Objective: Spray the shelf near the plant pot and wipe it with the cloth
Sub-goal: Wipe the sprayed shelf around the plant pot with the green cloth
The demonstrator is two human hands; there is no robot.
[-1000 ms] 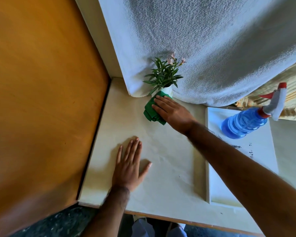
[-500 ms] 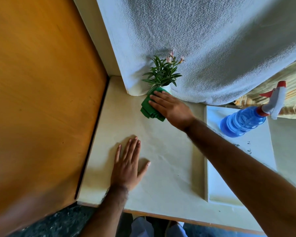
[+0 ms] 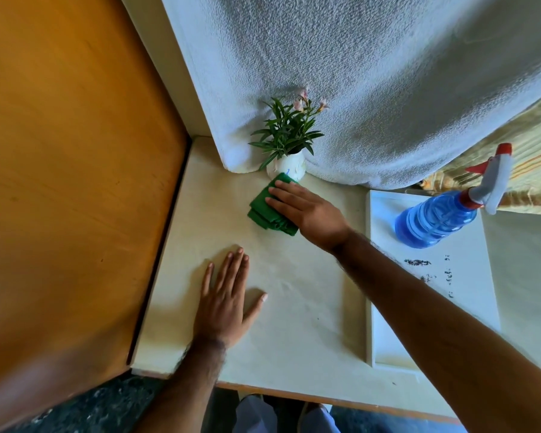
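The right hand lies flat, fingers out straight, pressing the folded green cloth onto the pale cream shelf. The cloth touches the small white plant pot. The left hand rests flat and open on the shelf, holding nothing.

Both hands flat (fingers extended)

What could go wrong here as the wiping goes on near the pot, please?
1. The right hand presses the cloth right against the small pot; a firmer push might tip it.
2. The spray bottle stands close beside the right forearm; a wide sweep may knock it over.
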